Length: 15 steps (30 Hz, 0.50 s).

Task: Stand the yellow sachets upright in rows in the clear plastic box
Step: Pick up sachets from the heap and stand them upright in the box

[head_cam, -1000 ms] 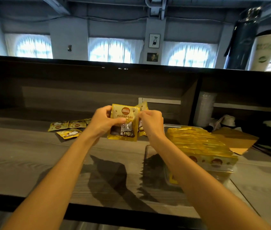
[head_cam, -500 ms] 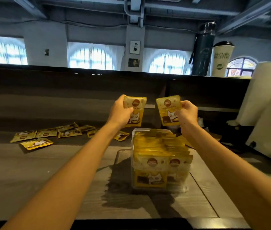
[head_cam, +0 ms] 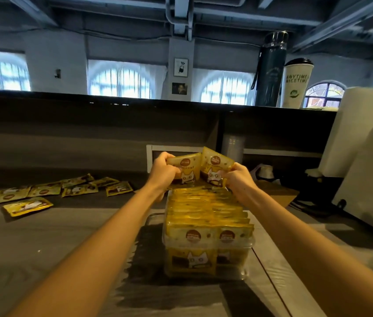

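Just above mid-frame the left hand (head_cam: 162, 173) grips one yellow sachet (head_cam: 186, 168) and the right hand (head_cam: 238, 180) a second sachet (head_cam: 215, 167), both roughly upright, side by side over the far end of the clear plastic box (head_cam: 249, 244), so each need only drop straight down behind the packed rows (head_cam: 208, 211).

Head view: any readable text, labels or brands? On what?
"ANYTIME" over "NICETIME", on the white cup, top right.
Logo and print on the yellow sachets: too blurred to read.
Mark on the dark bottle: unreadable.
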Each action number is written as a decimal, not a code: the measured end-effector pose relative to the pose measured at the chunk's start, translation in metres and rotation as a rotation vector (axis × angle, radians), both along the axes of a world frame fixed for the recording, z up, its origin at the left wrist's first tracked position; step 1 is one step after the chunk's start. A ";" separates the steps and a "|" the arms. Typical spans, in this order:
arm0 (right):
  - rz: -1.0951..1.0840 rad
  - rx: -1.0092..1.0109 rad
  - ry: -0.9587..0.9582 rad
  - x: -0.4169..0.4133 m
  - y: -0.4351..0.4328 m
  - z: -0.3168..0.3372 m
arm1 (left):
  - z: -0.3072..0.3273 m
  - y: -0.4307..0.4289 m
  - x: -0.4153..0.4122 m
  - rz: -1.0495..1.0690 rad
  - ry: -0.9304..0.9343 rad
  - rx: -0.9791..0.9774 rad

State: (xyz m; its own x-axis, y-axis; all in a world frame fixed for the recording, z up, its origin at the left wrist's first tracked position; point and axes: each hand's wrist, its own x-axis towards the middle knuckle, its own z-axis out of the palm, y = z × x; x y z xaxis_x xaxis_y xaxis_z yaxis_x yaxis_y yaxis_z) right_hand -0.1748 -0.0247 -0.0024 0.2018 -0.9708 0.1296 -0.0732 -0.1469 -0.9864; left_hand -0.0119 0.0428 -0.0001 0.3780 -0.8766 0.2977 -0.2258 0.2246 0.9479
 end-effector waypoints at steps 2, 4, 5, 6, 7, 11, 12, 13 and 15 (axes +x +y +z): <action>0.042 -0.006 0.061 0.001 -0.001 -0.002 | 0.001 -0.002 0.002 -0.027 0.055 -0.012; 0.069 -0.008 0.093 0.000 -0.001 -0.002 | 0.002 -0.004 0.003 -0.051 0.073 -0.028; 0.076 -0.007 0.098 -0.002 -0.002 -0.003 | 0.002 -0.005 0.002 -0.065 0.078 -0.031; 0.080 -0.003 0.097 -0.004 -0.003 -0.005 | 0.002 -0.006 0.001 -0.079 0.071 -0.026; 0.079 -0.001 0.102 -0.006 -0.004 -0.007 | 0.001 -0.007 0.000 -0.090 0.050 -0.013; 0.052 -0.016 0.104 -0.010 -0.012 -0.014 | -0.008 -0.012 0.000 -0.126 -0.074 0.116; 0.060 -0.010 0.105 -0.009 -0.013 -0.015 | -0.011 -0.012 0.002 -0.118 -0.131 0.148; 0.068 -0.002 0.119 -0.009 -0.013 -0.015 | -0.014 -0.013 0.003 -0.100 -0.200 0.165; 0.064 0.005 0.178 -0.009 -0.015 -0.015 | -0.019 -0.015 0.005 -0.051 -0.333 0.156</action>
State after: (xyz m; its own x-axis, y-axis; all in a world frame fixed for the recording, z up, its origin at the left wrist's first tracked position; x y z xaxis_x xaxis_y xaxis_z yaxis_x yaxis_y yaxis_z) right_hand -0.1840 -0.0399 -0.0178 0.2821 -0.9559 0.0811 -0.2379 -0.1516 -0.9594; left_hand -0.0072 0.0282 -0.0190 0.2371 -0.9364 0.2586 -0.5200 0.1026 0.8480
